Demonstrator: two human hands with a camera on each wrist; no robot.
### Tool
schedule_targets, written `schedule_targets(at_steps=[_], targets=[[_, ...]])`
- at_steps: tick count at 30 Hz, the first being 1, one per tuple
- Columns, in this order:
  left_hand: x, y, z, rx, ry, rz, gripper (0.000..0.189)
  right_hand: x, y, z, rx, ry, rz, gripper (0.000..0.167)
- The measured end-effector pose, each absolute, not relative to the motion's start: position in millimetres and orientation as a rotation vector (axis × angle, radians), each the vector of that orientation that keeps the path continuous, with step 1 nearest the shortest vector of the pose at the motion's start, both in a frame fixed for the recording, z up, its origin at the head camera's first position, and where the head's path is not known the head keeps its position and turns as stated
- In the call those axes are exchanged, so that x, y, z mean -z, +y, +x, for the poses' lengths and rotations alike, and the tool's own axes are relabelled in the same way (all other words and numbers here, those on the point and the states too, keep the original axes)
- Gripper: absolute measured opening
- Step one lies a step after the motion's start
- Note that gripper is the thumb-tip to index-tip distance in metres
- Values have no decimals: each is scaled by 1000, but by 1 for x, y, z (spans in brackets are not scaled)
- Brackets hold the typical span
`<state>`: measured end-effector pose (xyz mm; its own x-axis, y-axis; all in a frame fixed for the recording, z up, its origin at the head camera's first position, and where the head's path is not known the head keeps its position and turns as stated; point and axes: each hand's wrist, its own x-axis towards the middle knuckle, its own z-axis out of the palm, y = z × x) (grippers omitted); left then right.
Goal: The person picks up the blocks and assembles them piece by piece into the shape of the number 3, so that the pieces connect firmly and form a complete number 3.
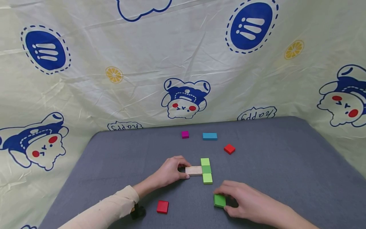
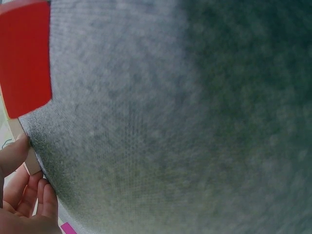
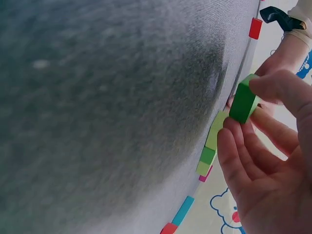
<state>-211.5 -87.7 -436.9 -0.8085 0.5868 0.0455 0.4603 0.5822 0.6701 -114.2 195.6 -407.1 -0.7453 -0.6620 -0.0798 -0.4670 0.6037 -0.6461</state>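
My left hand [image 1: 171,171] pinches the left end of a plain wooden block [image 1: 195,170] between thumb and fingers. That block's right end meets a short column of green blocks: a light green one [image 1: 205,162] at the far end, a darker green one [image 1: 206,169] in the middle and another light green one [image 1: 207,178] nearest me. To the right and nearer, my right hand [image 1: 243,200] holds a green block [image 1: 219,201] by its edges. In the right wrist view the thumb and fingertips grip this green block [image 3: 243,100] at opposite sides.
A red block [image 1: 162,207] lies in front, near the left forearm. Farther back on the grey cloth-covered table [image 1: 286,159] are a magenta block [image 1: 185,135], a blue block [image 1: 210,136] and another red block [image 1: 229,149]. A printed curtain [image 1: 137,95] hangs behind the table.
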Motion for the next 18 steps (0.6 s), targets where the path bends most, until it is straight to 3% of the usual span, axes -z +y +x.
schedule_targets(at_steps=[18], targets=[[436, -88, -211, -1033, 2637, 900, 26, 410, 169, -124, 734, 2742, -870, 27]])
